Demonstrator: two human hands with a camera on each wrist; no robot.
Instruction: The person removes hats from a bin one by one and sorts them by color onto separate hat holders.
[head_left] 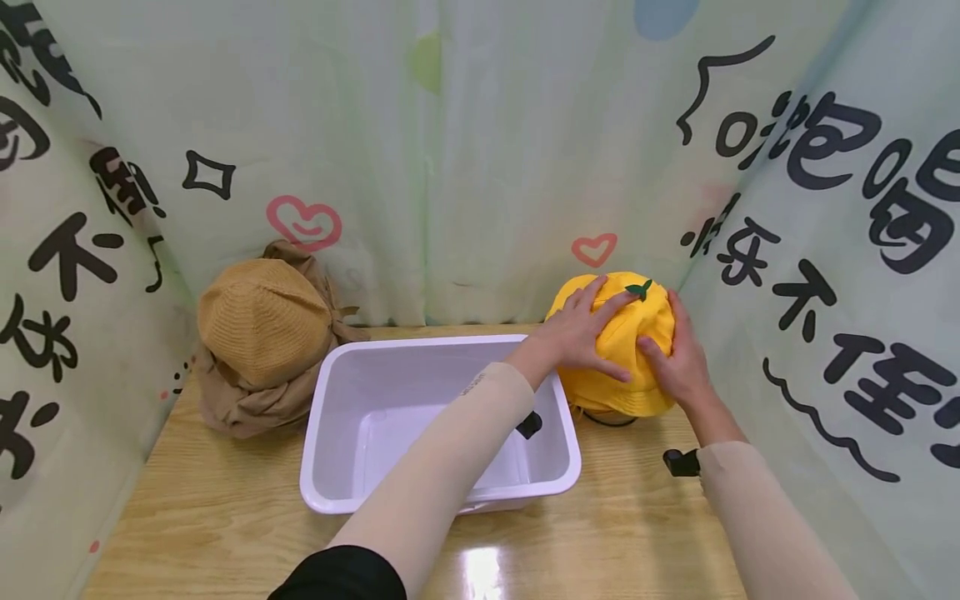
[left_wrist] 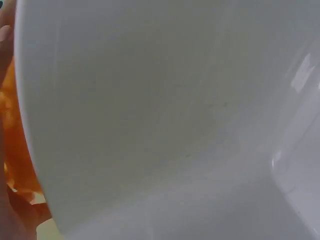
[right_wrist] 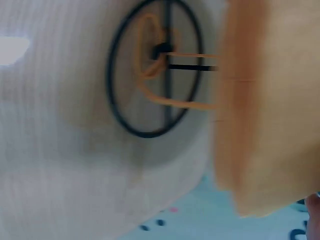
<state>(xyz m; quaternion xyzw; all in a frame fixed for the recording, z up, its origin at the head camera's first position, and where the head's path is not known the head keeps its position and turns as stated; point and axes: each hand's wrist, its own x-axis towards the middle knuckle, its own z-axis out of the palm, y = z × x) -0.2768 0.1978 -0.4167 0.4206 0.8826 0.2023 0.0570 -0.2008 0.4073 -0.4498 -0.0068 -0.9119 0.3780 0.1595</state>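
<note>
A yellow fabric hat [head_left: 611,379] with a small green leaf sprout on top sits on a stand right of the lilac tub. My left hand [head_left: 581,333] lies spread over its left and upper front, fingers apart. Along its right side rests my right hand [head_left: 681,354], thumb on the front, the other fingers partly hidden behind. The right wrist view shows the hat's brim [right_wrist: 280,100], with orange cords hanging below it over the stand's round black wire base [right_wrist: 112,90]. In the left wrist view, an orange-looking strip of the hat [left_wrist: 17,145] shows past the tub wall.
The lilac plastic tub [head_left: 442,493] stands mid-table under my left forearm. A tan woven hat [head_left: 262,321] sits over brown cloth [head_left: 247,408] at the left. Printed curtains [head_left: 450,167] close in the back and sides of the wooden table [head_left: 600,542].
</note>
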